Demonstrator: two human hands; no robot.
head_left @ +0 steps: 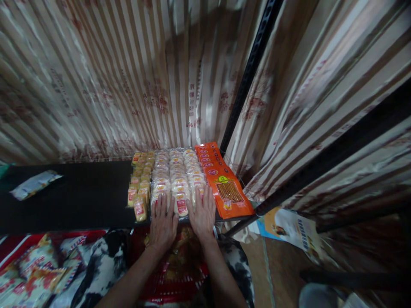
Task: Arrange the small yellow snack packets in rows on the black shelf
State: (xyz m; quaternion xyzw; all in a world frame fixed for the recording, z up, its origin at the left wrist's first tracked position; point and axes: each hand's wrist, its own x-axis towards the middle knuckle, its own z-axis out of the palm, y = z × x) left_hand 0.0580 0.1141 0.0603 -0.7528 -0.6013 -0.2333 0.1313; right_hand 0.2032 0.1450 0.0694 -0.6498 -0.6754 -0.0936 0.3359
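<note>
Rows of small white wrapped snack packs (179, 179) lie side by side on a black shelf (96, 192). My left hand (163, 222) rests flat with fingers stretched over the front of the left white row. Flat against the front of the right white row is my right hand (202, 214), its fingers also extended. Between the two hands the front pack of the middle row shows a red label. Yellow wrapped snack packs (140, 184) stand in rows just left of the white ones. Overlapping orange snack bags (227, 188) lie to the right, beside my right hand.
A single light-coloured packet (35, 185) lies on the shelf's left part. Below the shelf, a red basket (170, 295) holds wrapped items, and another red crate (13, 250) holds several snack bags. A dark metal post (247, 81) and striped curtain (144, 85) stand behind.
</note>
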